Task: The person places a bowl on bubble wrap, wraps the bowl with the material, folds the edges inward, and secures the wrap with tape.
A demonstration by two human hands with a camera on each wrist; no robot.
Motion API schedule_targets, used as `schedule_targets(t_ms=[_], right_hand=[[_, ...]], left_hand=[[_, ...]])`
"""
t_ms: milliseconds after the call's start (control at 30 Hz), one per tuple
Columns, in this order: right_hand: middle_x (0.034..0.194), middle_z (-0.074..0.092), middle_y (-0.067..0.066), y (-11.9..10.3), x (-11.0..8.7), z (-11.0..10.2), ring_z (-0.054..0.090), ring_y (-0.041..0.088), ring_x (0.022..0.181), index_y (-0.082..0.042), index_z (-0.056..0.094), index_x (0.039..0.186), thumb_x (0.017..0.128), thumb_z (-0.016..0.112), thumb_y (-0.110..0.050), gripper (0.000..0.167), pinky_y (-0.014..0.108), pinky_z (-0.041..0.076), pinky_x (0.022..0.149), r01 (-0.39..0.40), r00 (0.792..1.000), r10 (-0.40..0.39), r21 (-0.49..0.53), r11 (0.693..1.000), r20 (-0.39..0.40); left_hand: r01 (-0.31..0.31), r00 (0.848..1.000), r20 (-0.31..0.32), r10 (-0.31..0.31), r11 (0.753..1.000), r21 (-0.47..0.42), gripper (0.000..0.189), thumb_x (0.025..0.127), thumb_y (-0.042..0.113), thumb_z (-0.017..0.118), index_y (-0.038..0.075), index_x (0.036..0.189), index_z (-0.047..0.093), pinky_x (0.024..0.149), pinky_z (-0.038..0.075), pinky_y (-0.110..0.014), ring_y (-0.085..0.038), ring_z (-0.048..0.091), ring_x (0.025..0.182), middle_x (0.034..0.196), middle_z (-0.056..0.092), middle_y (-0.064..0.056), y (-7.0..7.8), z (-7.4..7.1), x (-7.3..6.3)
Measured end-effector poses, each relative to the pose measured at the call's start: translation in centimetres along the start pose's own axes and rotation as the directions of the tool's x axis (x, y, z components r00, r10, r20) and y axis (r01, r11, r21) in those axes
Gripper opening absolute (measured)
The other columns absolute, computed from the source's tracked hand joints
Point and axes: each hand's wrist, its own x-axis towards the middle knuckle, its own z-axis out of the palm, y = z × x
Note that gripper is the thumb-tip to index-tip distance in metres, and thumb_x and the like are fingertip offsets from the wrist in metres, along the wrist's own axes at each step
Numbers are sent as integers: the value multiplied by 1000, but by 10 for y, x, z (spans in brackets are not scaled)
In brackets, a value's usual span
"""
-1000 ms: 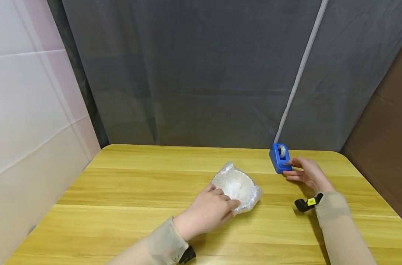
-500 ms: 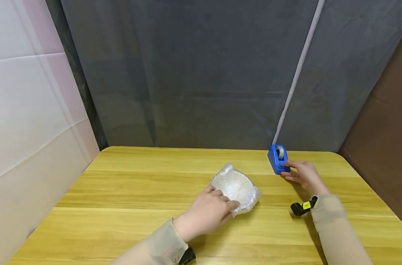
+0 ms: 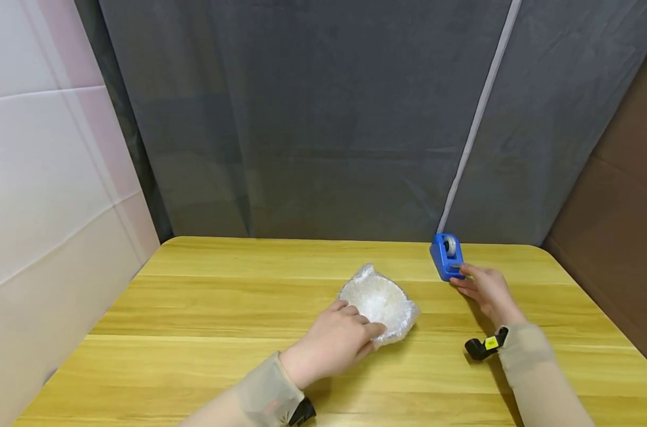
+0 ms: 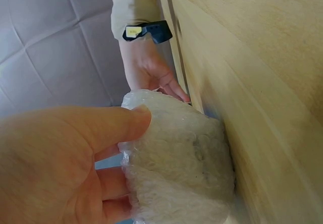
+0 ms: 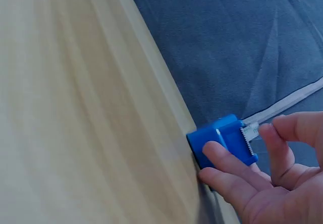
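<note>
A bundle in clear bubble wrap (image 3: 379, 299), round and bowl-like in outline, lies on the table in front of me. My left hand (image 3: 334, 338) grips its near edge; in the left wrist view the thumb (image 4: 133, 123) presses on the wrap and the other fingers are partly hidden behind it. At the table's far right stands a blue tape dispenser (image 3: 445, 261) with a roll of clear tape (image 3: 450, 245). My right hand (image 3: 488, 290) is at its front. In the right wrist view, thumb and forefinger pinch the tape end (image 5: 251, 131) by the toothed cutter, while other fingers touch the dispenser's side.
The wood-grain table (image 3: 195, 308) has its far edge against a dark grey curtain (image 3: 312, 118) with a pale strip (image 3: 478, 112). A white panel (image 3: 51, 178) stands on the left and a brown one (image 3: 611, 190) on the right.
My right hand has drawn slightly downward toward me at the dispenser's front. The head view has shifted a little. The left hand and the wrapped bundle stay put.
</note>
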Motion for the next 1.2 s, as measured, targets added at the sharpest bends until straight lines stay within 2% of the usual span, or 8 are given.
schedule_targets(t_ms=[200,267,400,633,767,833,967,1200], right_hand=[[152,23,27,5,-2,1,66,7,95,11,29,143,103,42,-19,52,35,36,102,10,1000,-11,47,999,29],[153,22,25,6,-3,1,66,6,97,7,38,139,103,43,-19,44,35,35,102,0,999,-3,90,996,33],[154,22,19,9,-2,0,66,7,97,-1,54,117,102,48,-19,24,34,37,101,-17,1000,12,186,982,25],[158,16,14,11,-3,0,67,4,91,1,50,123,100,52,-24,34,29,42,95,-12,1000,16,175,984,-19],[159,17,10,11,-4,-1,67,4,91,-4,63,103,100,52,-19,19,26,44,93,-20,999,26,220,975,-25],[159,17,8,11,-5,-2,67,4,93,-8,67,94,100,53,-18,19,26,44,94,-23,999,28,237,971,-17],[159,13,5,12,-8,-3,65,3,96,-9,69,91,101,51,-16,22,27,40,98,-30,1000,27,266,963,15],[158,16,1,18,-11,-8,62,-1,94,-16,74,84,100,52,-14,27,18,46,91,-8,998,-16,340,940,67]], left_hand=[[2,1000,-2,-2,1000,2,30,94,38,62,31,122,66,96,43,-38,-12,61,96,103,70,11,-1,0,1],[1,1000,-6,-1,1000,4,30,94,38,61,31,122,66,96,43,-38,-12,61,96,103,70,11,-1,0,2],[1,1000,-12,-1,1000,11,30,94,39,62,31,122,67,96,43,-37,-12,61,96,102,71,11,-2,1,2],[0,1000,-15,0,1000,12,29,94,39,61,32,121,67,95,43,-37,-11,61,95,101,70,12,0,1,3],[1,1000,-21,0,1000,14,29,94,39,61,32,121,67,94,44,-37,-11,61,94,100,71,11,0,0,4],[3,1000,-20,-2,1000,14,29,94,40,61,32,120,67,94,44,-37,-11,61,94,99,71,11,1,0,4],[1,1000,-14,-1,1000,15,29,94,40,61,32,121,67,95,43,-37,-11,61,94,100,70,12,1,-1,5],[6,1000,-5,-6,1000,17,30,94,40,61,32,122,66,95,43,-37,-11,61,95,102,70,11,1,-1,6]])
